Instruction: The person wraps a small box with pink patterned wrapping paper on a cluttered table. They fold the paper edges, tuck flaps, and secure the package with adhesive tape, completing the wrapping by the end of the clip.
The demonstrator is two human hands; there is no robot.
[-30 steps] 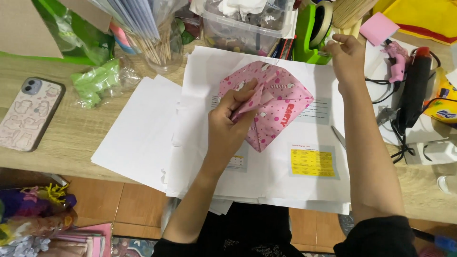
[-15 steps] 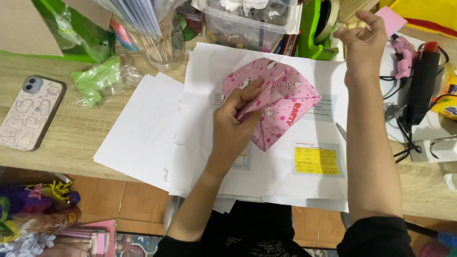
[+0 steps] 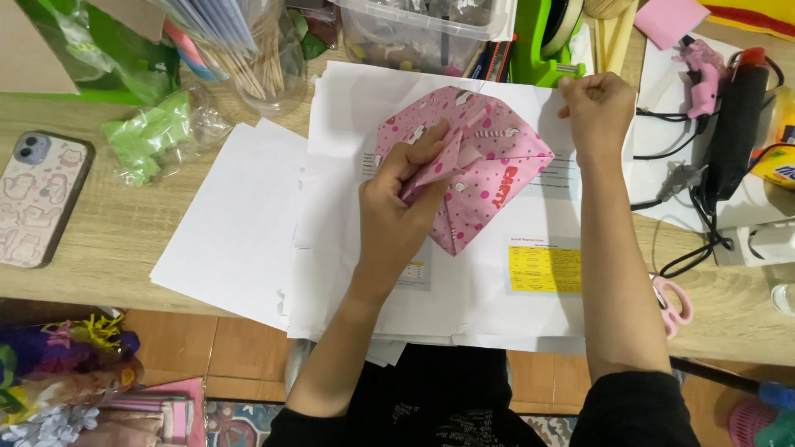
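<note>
A parcel wrapped in pink dotted paper (image 3: 497, 174) lies on a stack of white sheets (image 3: 240, 223) on the wooden desk. My left hand (image 3: 397, 211) presses on its left side and pinches a folded flap of the pink paper between thumb and fingers. My right hand (image 3: 598, 108) hovers at the parcel's upper right corner, its fingers pinched together just beside the cutter of a green tape dispenser (image 3: 542, 50). They seem to grip a strip of clear tape, which is barely visible.
A phone in a patterned case (image 3: 37, 199) lies far left, beside a green bagged item (image 3: 157, 132). A jar of sticks (image 3: 265, 58) and a clear box (image 3: 422, 29) stand behind. Right: pink glue gun (image 3: 704, 66), black glue gun (image 3: 737, 124), cables, pink scissors (image 3: 672, 302).
My right hand has come down from the tape dispenser's top toward the parcel's upper right corner. My left hand has kept its hold on the pink flap.
</note>
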